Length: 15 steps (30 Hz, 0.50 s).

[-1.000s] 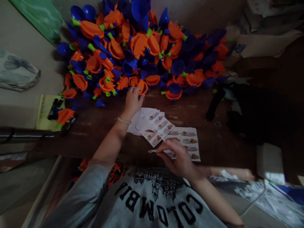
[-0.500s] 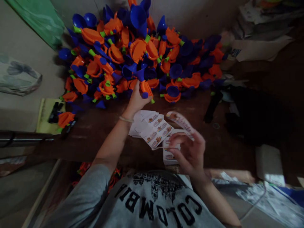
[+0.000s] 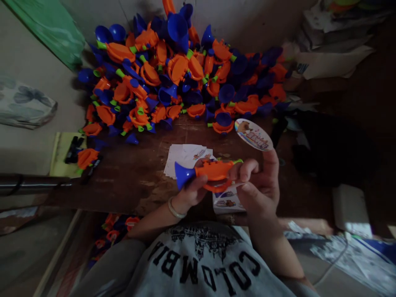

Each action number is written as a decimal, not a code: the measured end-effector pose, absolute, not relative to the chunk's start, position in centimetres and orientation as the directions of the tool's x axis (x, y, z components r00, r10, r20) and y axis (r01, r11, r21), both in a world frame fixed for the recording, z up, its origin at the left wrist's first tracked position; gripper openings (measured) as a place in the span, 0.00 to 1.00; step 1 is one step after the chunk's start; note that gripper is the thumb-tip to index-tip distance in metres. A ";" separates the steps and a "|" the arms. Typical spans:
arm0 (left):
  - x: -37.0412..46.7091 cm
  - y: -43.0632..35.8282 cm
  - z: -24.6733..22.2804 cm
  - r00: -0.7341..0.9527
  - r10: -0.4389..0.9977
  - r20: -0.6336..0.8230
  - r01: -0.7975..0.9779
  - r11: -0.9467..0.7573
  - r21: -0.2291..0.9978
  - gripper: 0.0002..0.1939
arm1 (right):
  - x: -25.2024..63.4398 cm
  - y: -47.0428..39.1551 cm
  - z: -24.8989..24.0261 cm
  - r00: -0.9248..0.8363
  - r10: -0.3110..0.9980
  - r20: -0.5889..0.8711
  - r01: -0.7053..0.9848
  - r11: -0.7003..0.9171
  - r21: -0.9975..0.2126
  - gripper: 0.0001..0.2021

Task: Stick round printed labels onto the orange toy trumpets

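Observation:
My left hand (image 3: 193, 193) is closed around an orange toy trumpet (image 3: 215, 170) with a blue bell, held level above the table. At its green mouthpiece end is my right hand (image 3: 260, 185), thumb and fingers drawn together on a thin pale piece, seemingly a sticker seen edge-on. An oval sticker (image 3: 254, 135) with a brown cartoon animal and lettering clings to a raised fingertip of that hand. Under the hands lie a stack of printed sticker sheets (image 3: 227, 203) and some mostly white sheets (image 3: 182, 154), partly hidden by the trumpet.
A big heap of toy trumpets (image 3: 179, 68) fills the back of the brown table (image 3: 130, 181). Black markers (image 3: 74, 149) and one trumpet (image 3: 87, 158) lie at the left on a yellow pad. At the right are a dark cloth-like item (image 3: 331, 144) and stacked papers (image 3: 334, 62).
My left hand has brought a trumpet from the front of the heap back over the sheets. My right hand has moved slightly right and up, and its oval sticker now faces me.

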<state>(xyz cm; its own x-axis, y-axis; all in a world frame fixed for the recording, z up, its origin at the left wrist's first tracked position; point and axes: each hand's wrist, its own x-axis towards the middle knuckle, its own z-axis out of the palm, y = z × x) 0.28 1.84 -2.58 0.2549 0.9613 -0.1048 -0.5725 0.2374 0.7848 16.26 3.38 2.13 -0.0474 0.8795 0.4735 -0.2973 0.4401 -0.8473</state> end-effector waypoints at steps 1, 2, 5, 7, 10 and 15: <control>0.4 2.1 -2.3 0.234 0.963 -0.137 -0.576 0.250 0.778 0.32 | 16.5 3.6 2.0 -0.055 0.877 0.478 -0.292 0.444 -0.847 0.35; 0.5 2.3 -2.1 0.207 0.965 -0.158 -0.569 0.250 0.783 0.33 | 16.6 3.9 1.9 -0.050 0.879 0.474 -0.284 0.442 -0.851 0.34; 1.2 2.5 -1.4 0.136 0.983 -0.120 -0.530 0.174 0.830 0.40 | 16.4 4.1 1.5 0.063 0.892 0.448 -0.207 0.450 -0.869 0.33; 1.5 2.4 -1.2 0.107 0.994 -0.028 -0.525 0.080 0.848 0.40 | 15.7 4.0 1.4 0.180 0.881 0.437 -0.133 0.462 -0.877 0.32; 1.5 1.9 -1.4 0.095 0.991 0.094 -0.521 -0.031 0.853 0.38 | 14.6 3.4 1.4 0.314 0.843 0.437 -0.035 0.470 -0.882 0.34; 0.9 1.2 -2.0 0.091 0.986 0.136 -0.494 -0.074 0.866 0.42 | 13.7 2.7 1.8 0.351 0.807 0.475 0.068 0.484 -0.872 0.36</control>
